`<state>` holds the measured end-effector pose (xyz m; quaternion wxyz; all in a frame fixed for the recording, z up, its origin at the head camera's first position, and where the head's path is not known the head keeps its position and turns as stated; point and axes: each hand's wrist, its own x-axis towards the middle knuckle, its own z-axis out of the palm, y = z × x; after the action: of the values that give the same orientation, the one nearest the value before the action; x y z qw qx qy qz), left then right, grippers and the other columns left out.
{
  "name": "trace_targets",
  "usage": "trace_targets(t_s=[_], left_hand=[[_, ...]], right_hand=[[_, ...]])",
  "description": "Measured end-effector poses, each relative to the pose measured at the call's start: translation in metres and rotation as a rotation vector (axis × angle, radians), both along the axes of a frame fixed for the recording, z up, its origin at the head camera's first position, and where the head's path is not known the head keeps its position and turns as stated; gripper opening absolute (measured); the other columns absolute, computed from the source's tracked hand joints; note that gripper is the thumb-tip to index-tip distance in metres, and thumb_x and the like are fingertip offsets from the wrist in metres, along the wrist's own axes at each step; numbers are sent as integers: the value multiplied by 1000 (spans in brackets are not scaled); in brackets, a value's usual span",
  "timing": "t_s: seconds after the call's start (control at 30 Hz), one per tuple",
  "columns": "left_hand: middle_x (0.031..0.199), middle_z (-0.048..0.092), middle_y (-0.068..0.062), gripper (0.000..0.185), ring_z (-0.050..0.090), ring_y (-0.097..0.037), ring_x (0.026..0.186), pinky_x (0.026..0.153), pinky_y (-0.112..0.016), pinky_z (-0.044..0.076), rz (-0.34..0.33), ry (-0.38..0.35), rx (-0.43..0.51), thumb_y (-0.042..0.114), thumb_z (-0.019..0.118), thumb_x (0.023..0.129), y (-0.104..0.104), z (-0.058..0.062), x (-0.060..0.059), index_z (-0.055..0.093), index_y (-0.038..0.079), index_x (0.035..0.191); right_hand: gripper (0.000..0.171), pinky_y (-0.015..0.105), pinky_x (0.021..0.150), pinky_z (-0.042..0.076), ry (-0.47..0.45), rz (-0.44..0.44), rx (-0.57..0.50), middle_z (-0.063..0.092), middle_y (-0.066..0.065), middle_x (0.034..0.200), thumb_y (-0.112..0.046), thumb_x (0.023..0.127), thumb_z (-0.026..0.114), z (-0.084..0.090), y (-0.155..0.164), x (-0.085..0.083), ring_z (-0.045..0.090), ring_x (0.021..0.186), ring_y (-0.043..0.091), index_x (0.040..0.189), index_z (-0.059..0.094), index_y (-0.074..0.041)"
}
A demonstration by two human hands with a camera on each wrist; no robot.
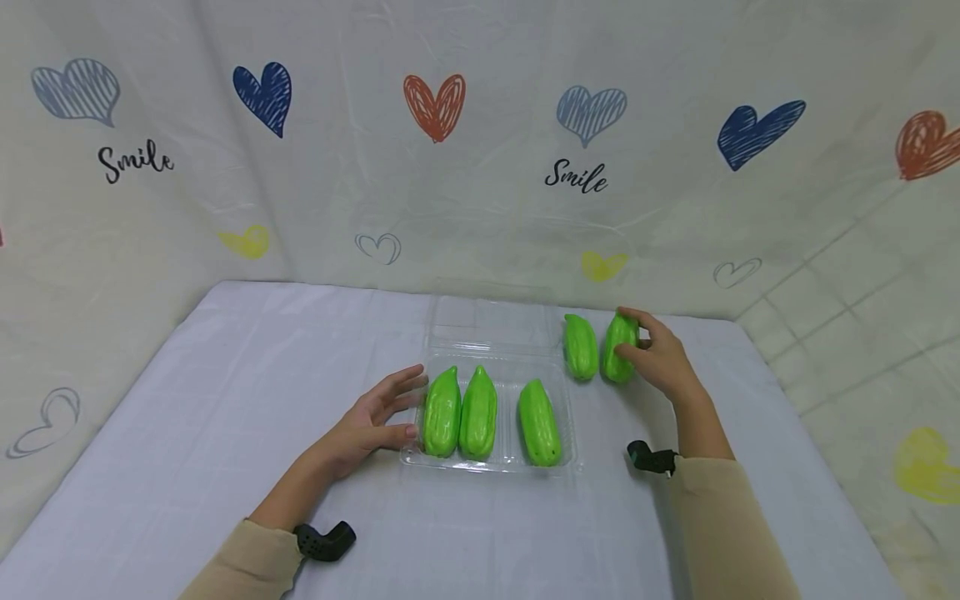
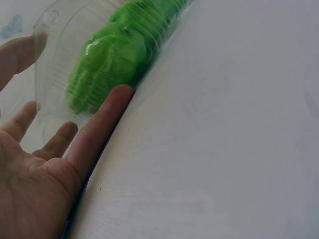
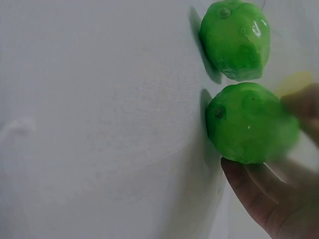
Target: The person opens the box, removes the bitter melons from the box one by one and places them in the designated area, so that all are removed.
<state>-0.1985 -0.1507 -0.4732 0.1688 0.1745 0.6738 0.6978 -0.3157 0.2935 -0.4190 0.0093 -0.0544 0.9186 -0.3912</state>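
Note:
A clear plastic clamshell tray [image 1: 510, 457] lies on the table with its lid open toward the back. Three green ridged gourds lie in it: one at the left [image 1: 442, 412], one beside it [image 1: 479, 412], one at the right [image 1: 539, 422]. My left hand [image 1: 375, 417] rests open against the tray's left side, thumb [image 2: 99, 130] along the wall, fingers straight. Two more green gourds lie on the table right of the lid. My right hand [image 1: 651, 354] grips the right one [image 1: 619, 347] [image 3: 249, 123] with curled fingers; the other [image 1: 581, 347] [image 3: 236, 40] lies free beside it.
A pale cloth covers the table [image 1: 225, 400]. A backdrop printed with hearts and "Smile" hangs behind and to the sides. The tray's open lid [image 1: 491, 325] lies flat behind the tray. Black wrist-camera mounts [image 1: 324, 540] sit at both sleeves.

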Motion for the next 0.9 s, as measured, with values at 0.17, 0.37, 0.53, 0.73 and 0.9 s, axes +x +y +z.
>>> trace_targets(t_s=[0.17,0.37,0.53,0.73,0.9], left_hand=[[148,25,0,79,28,-25,133,97,-47,38,-2,4,6,7,65,81,0,0,0,23,25,145],[148,25,1,79,28,-24,133,96,-46,39,2,-6,4,6,65,82,0,0,0,23,27,145],[148,25,0,78,27,-25,134,97,-46,38,2,-2,3,6,65,82,0,1,0,23,25,145],[149,24,-3,78,26,-27,134,98,-47,36,-11,9,14,7,65,82,0,2,1,22,23,146],[149,23,-4,79,25,-29,135,98,-47,36,-11,10,24,7,66,81,0,3,1,22,22,146]], right_hand=[[58,44,75,49,-4,13,17,31,14,143,-27,88,59,-1,0,-2,50,109,38,141,35,-26],[59,48,80,47,-34,32,2,29,14,146,-27,90,57,-1,0,-2,47,114,40,143,32,-24],[59,49,81,46,-38,40,12,30,16,145,-27,90,56,0,0,-4,46,115,41,143,32,-24],[58,52,83,45,-39,47,32,30,17,145,-30,90,55,-4,1,-8,45,117,42,143,32,-24],[57,53,84,45,-35,52,48,30,16,145,-29,91,54,-4,1,-9,44,118,43,143,34,-21]])
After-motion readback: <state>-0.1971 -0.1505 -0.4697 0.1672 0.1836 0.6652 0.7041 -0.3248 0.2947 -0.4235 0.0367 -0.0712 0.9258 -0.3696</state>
